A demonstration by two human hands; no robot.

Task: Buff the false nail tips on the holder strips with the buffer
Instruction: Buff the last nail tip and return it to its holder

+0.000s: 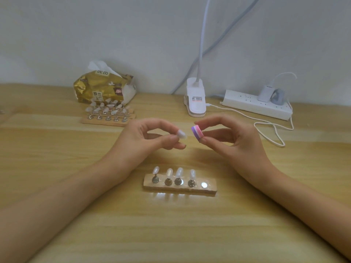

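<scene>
At the back of the light wooden table [171,234], against the wall, lie a crinkled gold tissue pack [103,86], a white clip-on lamp base [195,99] with a bendy neck, and a white power strip [256,104] with a grey plug in it. A thin white cable [273,130] loops across the table to the right. Just in front of the tissue pack sits a stack of wooden holder strips [109,115] crowded with pale false nail tips.

Nearer the person lies a single wooden holder strip [180,187]. Four translucent nail tips [179,172] stand on small metal stems along it, and its right-hand shiny round disc [204,185] is bare.

Both hands are raised above this strip. The left hand [146,137] pinches one whitish nail tip [181,134] between thumb and forefinger. The right hand [233,137] pinches a small pink-and-purple striped buffer block [198,132] the same way, its other fingers loosely curled. The buffer sits just beside the held tip, a narrow gap between them.
</scene>
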